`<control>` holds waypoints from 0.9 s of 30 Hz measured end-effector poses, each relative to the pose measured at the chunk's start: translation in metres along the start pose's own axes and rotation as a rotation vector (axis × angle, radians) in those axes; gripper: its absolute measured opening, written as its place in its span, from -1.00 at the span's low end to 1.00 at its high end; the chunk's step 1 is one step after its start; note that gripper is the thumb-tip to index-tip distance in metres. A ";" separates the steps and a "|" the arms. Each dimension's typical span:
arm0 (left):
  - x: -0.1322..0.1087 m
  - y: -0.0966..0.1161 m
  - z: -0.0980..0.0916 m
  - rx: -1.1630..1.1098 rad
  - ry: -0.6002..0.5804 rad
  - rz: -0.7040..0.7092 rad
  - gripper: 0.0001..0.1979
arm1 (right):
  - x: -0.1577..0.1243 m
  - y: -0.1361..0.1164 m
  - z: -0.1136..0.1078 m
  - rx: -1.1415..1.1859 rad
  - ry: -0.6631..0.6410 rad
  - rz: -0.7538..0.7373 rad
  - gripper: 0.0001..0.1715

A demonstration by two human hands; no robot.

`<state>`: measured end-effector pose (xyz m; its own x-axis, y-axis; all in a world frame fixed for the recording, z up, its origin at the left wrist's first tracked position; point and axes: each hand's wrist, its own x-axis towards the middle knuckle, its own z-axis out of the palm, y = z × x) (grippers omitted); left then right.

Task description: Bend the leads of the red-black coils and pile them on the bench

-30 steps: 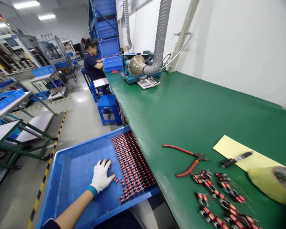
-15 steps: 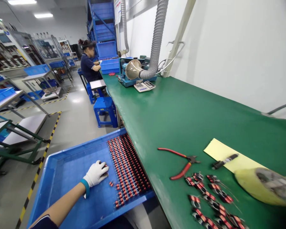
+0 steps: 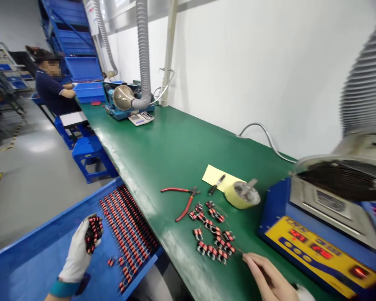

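My left hand point(image 3: 77, 246), in a white glove with a teal cuff, is closed around a bunch of small red-and-black coils point(image 3: 94, 234) above the blue tray point(image 3: 47, 246). Rows of similar coils point(image 3: 127, 225) stand along the tray's right side, and a loose coil point(image 3: 111, 261) lies apart from them. My right hand point(image 3: 266, 276) is over the green bench at the lower right, its bare thumb and forefinger pinched at the end of a thin wire point(image 3: 239, 251). Left of those fingertips lies a loose group of coils point(image 3: 217, 240), some with long leads.
Red-handled cutters point(image 3: 186, 202), a marker point(image 3: 217, 184), yellow paper point(image 3: 209, 172) and a tape roll point(image 3: 242, 196) lie on the green bench point(image 3: 175, 142). A blue-and-yellow machine with lit digits point(image 3: 316, 246) stands at right. A co-worker point(image 3: 54, 88) sits at the far left, beyond a blue stool point(image 3: 92, 152).
The view has swung right, bringing the machine and my right hand into sight. My left hand, earlier low over the tray, is now raised and turned, showing a bunch of coils.
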<state>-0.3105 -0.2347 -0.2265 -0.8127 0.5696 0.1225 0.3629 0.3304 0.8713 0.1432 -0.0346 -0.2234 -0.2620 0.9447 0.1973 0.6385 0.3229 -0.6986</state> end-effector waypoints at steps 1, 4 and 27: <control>0.000 0.023 0.007 -0.027 -0.054 0.055 -0.41 | 0.000 -0.010 0.000 0.026 0.021 0.001 -0.54; -0.008 0.092 0.043 -0.035 -0.324 0.352 -0.57 | 0.001 -0.026 0.000 0.059 0.027 0.010 -0.54; -0.009 0.186 0.136 0.302 -0.731 1.231 -0.41 | -0.001 -0.044 -0.012 0.059 0.026 -0.138 -0.62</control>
<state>-0.1737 -0.0766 -0.1300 0.4489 0.8194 0.3564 0.7972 -0.5475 0.2545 0.1245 -0.0487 -0.1847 -0.3251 0.8928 0.3117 0.5541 0.4469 -0.7023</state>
